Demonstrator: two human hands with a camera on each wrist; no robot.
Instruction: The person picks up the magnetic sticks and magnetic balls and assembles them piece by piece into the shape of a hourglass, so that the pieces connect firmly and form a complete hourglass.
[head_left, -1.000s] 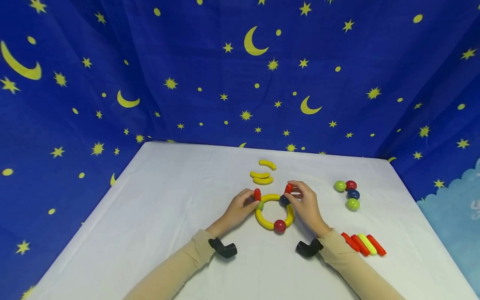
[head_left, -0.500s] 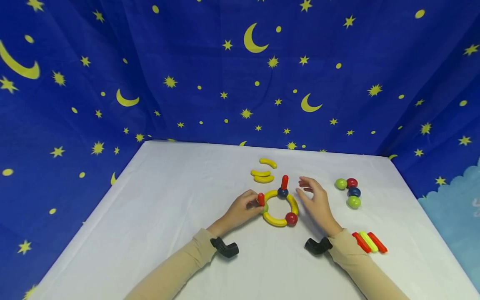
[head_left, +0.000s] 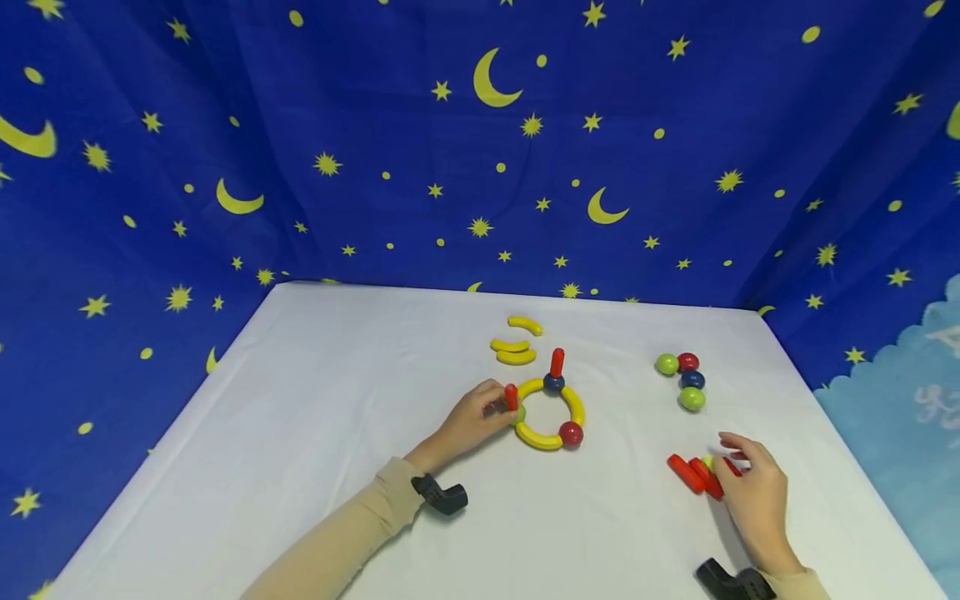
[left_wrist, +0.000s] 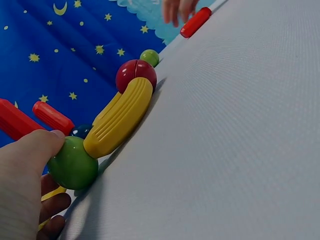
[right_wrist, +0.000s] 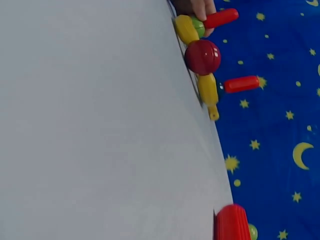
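Pinching the green ball (left_wrist: pixel 74 164) in a ring (head_left: pixel 538 438) of curved yellow sticks (head_left: pixel 573 407) and glossy balls (head_left: pixel 571 433) on the white table (head_left: pixel 360 367), the left hand (head_left: pixel 468 419) sits at its left side. Upright red rods (head_left: pixel 557 362) top the green and blue ball (head_left: pixel 553 383). At loose rods (head_left: pixel 686 473), the right hand (head_left: pixel 757 492) bends its fingers; whether it grips one, I cannot tell.

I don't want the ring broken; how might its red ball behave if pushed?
The red ball may be slippery, given its gloss. Being round, it would probably roll if loose. Yellow arcs touch it on two sides, so pushing may shift them too.
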